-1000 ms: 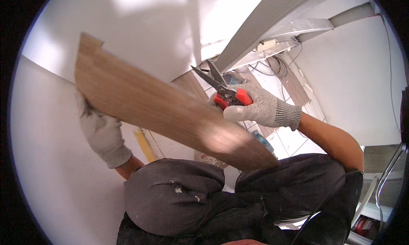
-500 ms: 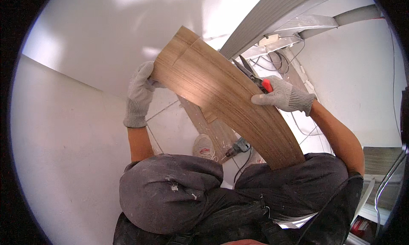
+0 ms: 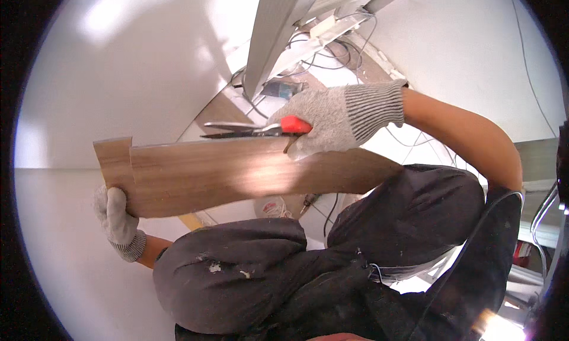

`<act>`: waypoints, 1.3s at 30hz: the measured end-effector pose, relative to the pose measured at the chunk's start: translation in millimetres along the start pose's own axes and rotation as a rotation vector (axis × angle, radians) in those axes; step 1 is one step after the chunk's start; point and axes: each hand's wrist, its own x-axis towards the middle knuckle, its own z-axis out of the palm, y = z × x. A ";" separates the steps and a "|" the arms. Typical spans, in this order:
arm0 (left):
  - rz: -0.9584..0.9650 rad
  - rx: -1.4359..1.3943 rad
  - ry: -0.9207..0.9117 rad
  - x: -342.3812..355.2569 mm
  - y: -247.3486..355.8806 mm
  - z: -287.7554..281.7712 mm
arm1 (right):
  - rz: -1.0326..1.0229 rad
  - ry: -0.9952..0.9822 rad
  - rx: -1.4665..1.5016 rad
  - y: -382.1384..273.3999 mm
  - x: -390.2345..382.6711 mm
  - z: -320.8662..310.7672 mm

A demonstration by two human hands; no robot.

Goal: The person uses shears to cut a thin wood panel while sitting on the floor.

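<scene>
A bendy wood-grain floor plank [image 3: 195, 178] lies crosswise in front of me, its right end resting against my right knee. Near its left end a cut line crosses the strip, and the end piece sits slightly out of line along the far edge. My gloved left hand [image 3: 118, 216] is closed on the near left corner, thumb on top. In my gloved right hand [image 3: 329, 119] are red-handled snips [image 3: 295, 125], blades apart and pointing left along the plank's far edge. The right thumb reaches down onto the plank. Most of the right fingers are hidden behind the handles.
A grey metal ladder leg [image 3: 275, 39] stands beyond the plank, with loose cables [image 3: 349, 53] and a blue-grey power tool [image 3: 283, 90] by its foot. A drill's tip [image 3: 308, 202] and my shoe [image 3: 271, 207] show below the plank. A white wall [image 3: 130, 74] rises at left.
The plank has swung from a slant to nearly level, its left end lowered toward me. My left hand moved down and left with it; my right hand and the snips shifted left.
</scene>
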 end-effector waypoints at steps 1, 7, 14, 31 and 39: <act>0.057 -0.051 0.064 0.5 -1.3 6.8 | 0.009 0.001 0.028 0.5 -0.8 0.3; 0.159 -0.260 0.393 10.4 1.1 73.0 | 0.042 0.129 -0.110 3.7 -47.6 -11.8; 0.123 -0.334 0.199 5.9 -48.9 95.1 | 0.323 0.426 -0.350 -40.1 -101.4 -5.0; -0.140 -0.383 -0.120 24.5 -56.7 302.6 | 0.558 0.470 1.221 -40.1 -22.4 206.7; -0.384 -0.467 -0.134 1.4 -76.8 336.7 | 0.446 0.573 1.121 3.0 -11.6 282.7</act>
